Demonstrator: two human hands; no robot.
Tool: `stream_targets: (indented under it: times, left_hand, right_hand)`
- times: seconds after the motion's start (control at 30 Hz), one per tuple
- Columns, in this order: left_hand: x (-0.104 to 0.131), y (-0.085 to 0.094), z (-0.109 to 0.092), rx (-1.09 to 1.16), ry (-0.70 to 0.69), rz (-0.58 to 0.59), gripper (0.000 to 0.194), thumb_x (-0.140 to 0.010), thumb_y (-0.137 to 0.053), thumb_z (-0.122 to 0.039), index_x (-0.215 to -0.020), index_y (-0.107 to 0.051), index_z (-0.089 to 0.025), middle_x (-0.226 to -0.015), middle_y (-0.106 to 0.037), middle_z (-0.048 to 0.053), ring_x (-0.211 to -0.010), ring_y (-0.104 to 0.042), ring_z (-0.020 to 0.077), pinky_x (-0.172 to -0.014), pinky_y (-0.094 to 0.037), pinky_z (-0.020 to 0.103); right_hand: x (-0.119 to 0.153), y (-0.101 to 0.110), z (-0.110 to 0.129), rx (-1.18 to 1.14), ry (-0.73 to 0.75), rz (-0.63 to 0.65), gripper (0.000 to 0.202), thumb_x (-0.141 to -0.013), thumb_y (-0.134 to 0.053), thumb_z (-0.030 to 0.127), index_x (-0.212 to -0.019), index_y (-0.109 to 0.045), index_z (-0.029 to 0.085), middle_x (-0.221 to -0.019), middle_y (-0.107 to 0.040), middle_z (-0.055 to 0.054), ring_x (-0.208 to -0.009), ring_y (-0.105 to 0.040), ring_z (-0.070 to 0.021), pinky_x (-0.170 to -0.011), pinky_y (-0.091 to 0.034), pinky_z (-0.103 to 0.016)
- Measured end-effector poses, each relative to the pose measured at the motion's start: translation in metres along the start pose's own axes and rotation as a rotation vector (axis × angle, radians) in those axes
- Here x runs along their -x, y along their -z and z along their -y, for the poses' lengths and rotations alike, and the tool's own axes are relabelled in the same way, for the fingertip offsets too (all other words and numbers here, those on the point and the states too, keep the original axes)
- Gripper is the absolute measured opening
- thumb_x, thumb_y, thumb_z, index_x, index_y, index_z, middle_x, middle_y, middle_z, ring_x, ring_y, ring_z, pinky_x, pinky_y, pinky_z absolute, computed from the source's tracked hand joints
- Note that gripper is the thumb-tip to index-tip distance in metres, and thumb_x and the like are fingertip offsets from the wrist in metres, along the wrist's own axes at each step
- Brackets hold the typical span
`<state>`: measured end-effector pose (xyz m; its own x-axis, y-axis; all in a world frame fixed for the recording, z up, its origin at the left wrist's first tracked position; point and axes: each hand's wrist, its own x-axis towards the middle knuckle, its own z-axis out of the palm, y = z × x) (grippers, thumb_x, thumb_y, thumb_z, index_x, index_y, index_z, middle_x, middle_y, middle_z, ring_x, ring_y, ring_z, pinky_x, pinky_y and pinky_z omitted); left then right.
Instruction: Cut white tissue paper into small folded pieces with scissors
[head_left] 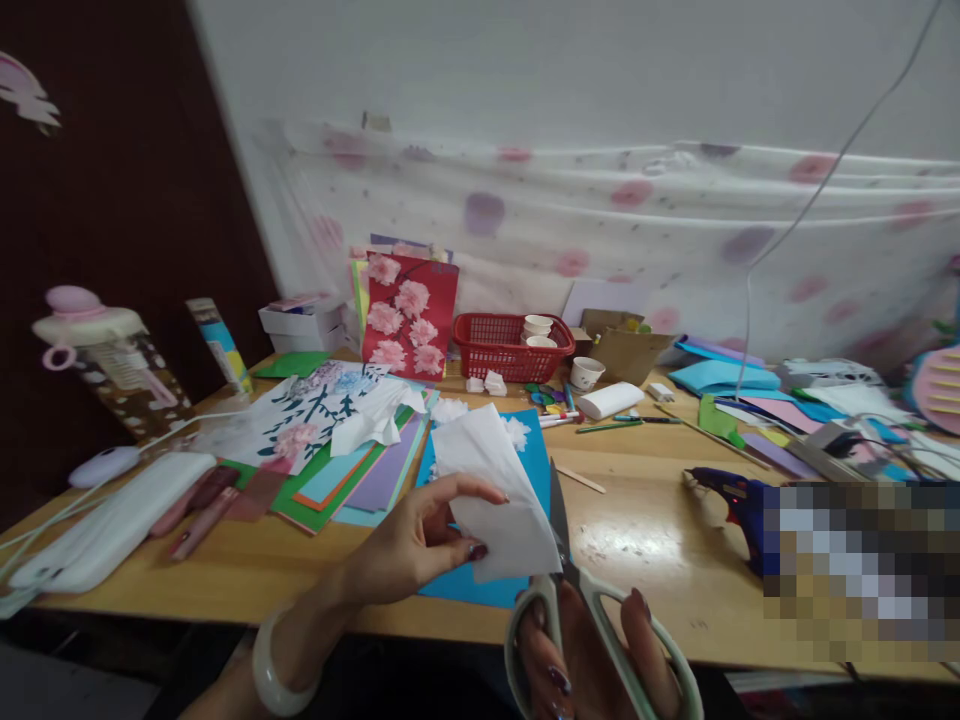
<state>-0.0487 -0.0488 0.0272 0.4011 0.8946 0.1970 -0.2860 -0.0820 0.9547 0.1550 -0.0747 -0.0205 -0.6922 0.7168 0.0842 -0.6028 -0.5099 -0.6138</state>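
Observation:
A folded piece of white paper (pixel 499 500) is held up between the thumb and fingers of my left hand (pixel 420 535), above a blue sheet (pixel 534 440) with white paper flowers. My right hand (pixel 592 640) grips scissors (pixel 600 600) with pale green handles, fingers through the loops. Their dark blades point away from me along the white paper's right edge, and the pivot is by its lower right corner. Part of the lower blade is hidden by the paper.
Colored sheets (pixel 386 470) and a floral picture lie left. A red basket (pixel 514 350) and paper cup (pixel 586 374) stand behind. A blue glue gun (pixel 731 500) lies right, a bottle (pixel 112 360) stands far left, and a wooden stick (pixel 581 480) lies beyond the scissors.

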Motion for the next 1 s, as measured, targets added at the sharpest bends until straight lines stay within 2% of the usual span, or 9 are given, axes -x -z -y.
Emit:
stream_targets:
  times: [0.23, 0.37, 0.43, 0.5, 0.63, 0.7, 0.8, 1.0]
  left_hand:
    - [-0.001, 0.002, 0.000, 0.006, -0.011, -0.012, 0.033, -0.077, -0.069, -0.010, -0.108, -0.064, -0.022, -0.103, -0.063, 0.003, -0.083, -0.060, 0.0115, -0.072, -0.050, 0.021]
    - [0.000, 0.003, -0.002, -0.002, -0.006, -0.018, 0.033, -0.076, -0.069, -0.009, -0.106, -0.064, -0.022, -0.100, -0.062, 0.002, -0.079, -0.058, 0.0099, -0.070, -0.049, 0.020]
    - [0.000, 0.003, -0.003, -0.020, 0.003, -0.019, 0.033, -0.077, -0.069, -0.010, -0.107, -0.063, -0.022, -0.093, -0.061, 0.000, -0.075, -0.057, 0.0096, -0.067, -0.048, 0.020]
    - [0.000, 0.003, -0.004, -0.045, -0.003, -0.015, 0.032, -0.077, -0.068, -0.010, -0.106, -0.063, -0.021, -0.093, -0.060, 0.001, -0.073, -0.055, 0.0093, -0.065, -0.048, 0.020]
    - [0.000, 0.003, -0.007, -0.077, -0.019, 0.007, 0.030, -0.076, -0.068, -0.010, -0.104, -0.063, -0.021, -0.098, -0.059, 0.002, -0.074, -0.054, 0.0092, -0.064, -0.047, 0.019]
    - [-0.001, 0.002, -0.009, -0.084, 0.009, 0.023, 0.029, -0.076, -0.069, -0.010, -0.102, -0.063, -0.020, -0.089, -0.059, 0.000, -0.070, -0.053, 0.0086, -0.062, -0.045, 0.018]
    - [-0.002, -0.001, -0.011, -0.099, 0.061, 0.050, 0.027, -0.076, -0.069, -0.012, -0.101, -0.063, -0.019, -0.079, -0.057, -0.002, -0.065, -0.052, 0.0083, -0.059, -0.044, 0.019]
    - [-0.001, -0.007, -0.007, -0.177, 0.096, 0.095, 0.025, -0.078, -0.065, -0.011, -0.102, -0.065, -0.020, -0.076, -0.055, -0.002, -0.061, -0.049, 0.0077, -0.054, -0.041, 0.018]
  right_hand:
    - [0.003, 0.006, -0.004, 0.020, -0.031, -0.113, 0.065, -0.066, -0.061, 0.077, -0.082, -0.066, 0.015, -0.049, -0.046, 0.006, -0.033, -0.028, -0.0030, -0.032, -0.030, -0.015]
    - [0.001, 0.013, -0.007, 0.051, 0.034, -0.041, 0.063, -0.072, -0.055, 0.076, -0.066, -0.059, 0.014, -0.042, -0.041, 0.008, -0.027, -0.024, -0.0002, -0.029, -0.026, -0.012]
    - [0.000, 0.016, -0.009, 0.076, 0.036, 0.009, 0.064, -0.073, -0.054, 0.077, -0.058, -0.053, 0.015, -0.038, -0.037, 0.009, -0.024, -0.023, 0.0000, -0.027, -0.023, -0.012]
    - [0.001, 0.015, -0.010, 0.102, 0.043, 0.006, 0.065, -0.072, -0.052, 0.078, -0.056, -0.051, 0.016, -0.035, -0.034, 0.010, -0.023, -0.022, -0.0001, -0.026, -0.021, -0.012]
    - [0.001, 0.004, -0.008, 0.091, 0.051, -0.109, 0.067, -0.068, -0.051, 0.082, -0.071, -0.060, 0.016, -0.044, -0.042, 0.008, -0.029, -0.027, -0.0015, -0.031, -0.028, -0.013]
    - [0.000, -0.001, -0.004, 0.056, 0.009, -0.097, 0.069, -0.065, -0.051, 0.084, -0.078, -0.062, 0.017, -0.049, -0.047, 0.005, -0.033, -0.034, -0.0038, -0.036, -0.035, -0.016]
    - [-0.001, -0.004, 0.000, 0.024, -0.010, -0.048, 0.068, -0.068, -0.050, 0.083, -0.081, -0.062, 0.018, -0.052, -0.049, 0.004, -0.036, -0.038, -0.0058, -0.039, -0.039, -0.018]
    - [-0.003, -0.006, 0.001, 0.049, 0.037, -0.038, 0.063, -0.072, -0.046, 0.081, -0.080, -0.057, 0.020, -0.056, -0.051, 0.003, -0.037, -0.038, -0.0059, -0.041, -0.042, -0.019]
